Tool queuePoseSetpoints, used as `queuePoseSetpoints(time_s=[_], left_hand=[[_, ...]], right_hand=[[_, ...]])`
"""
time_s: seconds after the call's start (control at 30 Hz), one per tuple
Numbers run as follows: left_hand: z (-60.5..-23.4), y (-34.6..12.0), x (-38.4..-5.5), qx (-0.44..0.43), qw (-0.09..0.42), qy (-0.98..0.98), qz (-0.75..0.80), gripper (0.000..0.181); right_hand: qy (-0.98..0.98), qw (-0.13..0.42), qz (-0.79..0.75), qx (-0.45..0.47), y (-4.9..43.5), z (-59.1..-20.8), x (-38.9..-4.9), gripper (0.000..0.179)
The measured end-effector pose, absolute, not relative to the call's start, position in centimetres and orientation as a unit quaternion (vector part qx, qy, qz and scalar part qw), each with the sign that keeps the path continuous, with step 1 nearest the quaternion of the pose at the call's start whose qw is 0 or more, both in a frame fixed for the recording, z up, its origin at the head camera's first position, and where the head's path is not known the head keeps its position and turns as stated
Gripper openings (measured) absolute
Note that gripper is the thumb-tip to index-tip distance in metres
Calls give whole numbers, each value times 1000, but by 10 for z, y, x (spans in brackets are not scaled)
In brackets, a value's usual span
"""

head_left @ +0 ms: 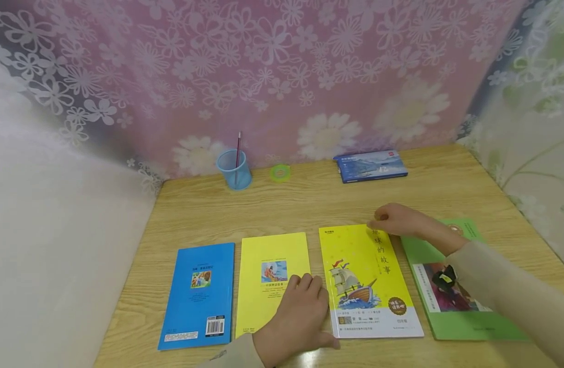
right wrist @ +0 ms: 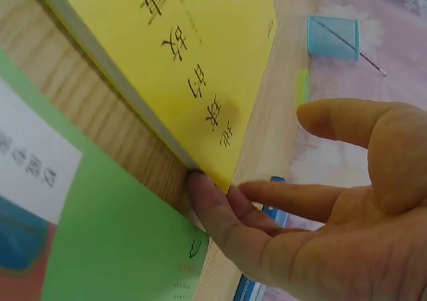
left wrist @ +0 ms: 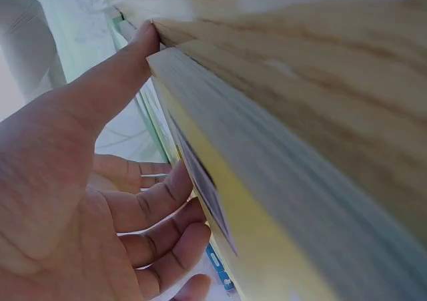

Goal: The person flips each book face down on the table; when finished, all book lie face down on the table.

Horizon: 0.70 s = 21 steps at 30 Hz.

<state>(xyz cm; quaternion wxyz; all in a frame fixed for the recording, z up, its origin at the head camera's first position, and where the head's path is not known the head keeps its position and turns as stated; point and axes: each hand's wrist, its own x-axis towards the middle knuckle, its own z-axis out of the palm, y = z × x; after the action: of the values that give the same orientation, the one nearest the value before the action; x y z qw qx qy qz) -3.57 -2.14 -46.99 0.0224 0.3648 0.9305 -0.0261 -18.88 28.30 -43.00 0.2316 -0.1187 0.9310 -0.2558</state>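
Note:
A yellow book with a sailing ship on its cover lies flat on the wooden table. My right hand is at its top right corner. In the right wrist view, bent fingertips meet that corner, while the thumb stands apart from the book. My left hand lies low over the right side of a paler yellow book, fingers loosely bent. Its thumb points toward the ship book's lower left corner. In the left wrist view, the thumb tip is right at a book's corner.
A blue book lies at far left, a green book at right, partly under my right forearm. Along the back stand a blue mesh cup with a pencil, a green tape roll and a flat blue box.

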Motion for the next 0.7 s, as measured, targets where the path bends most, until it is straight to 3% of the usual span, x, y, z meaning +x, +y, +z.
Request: queuePoseSetpoints(time_s=[0.1, 0.33, 0.57, 0.7], left_hand=[[-469, -20, -35, 365, 20, 930, -26, 95], [-471, -23, -37, 368, 33, 929, 9, 79], [-471, -28, -41, 396, 26, 912, 104, 47], [-471, -28, -44, 385, 69, 907, 157, 48]], right_hand=[[930, 244, -241, -135, 284, -431, -195, 41], [917, 275, -233, -173, 290, -430, -201, 47], [917, 282, -227, -170, 291, -431, -205, 49], [916, 283, -228, -170, 289, -432, -205, 48]])
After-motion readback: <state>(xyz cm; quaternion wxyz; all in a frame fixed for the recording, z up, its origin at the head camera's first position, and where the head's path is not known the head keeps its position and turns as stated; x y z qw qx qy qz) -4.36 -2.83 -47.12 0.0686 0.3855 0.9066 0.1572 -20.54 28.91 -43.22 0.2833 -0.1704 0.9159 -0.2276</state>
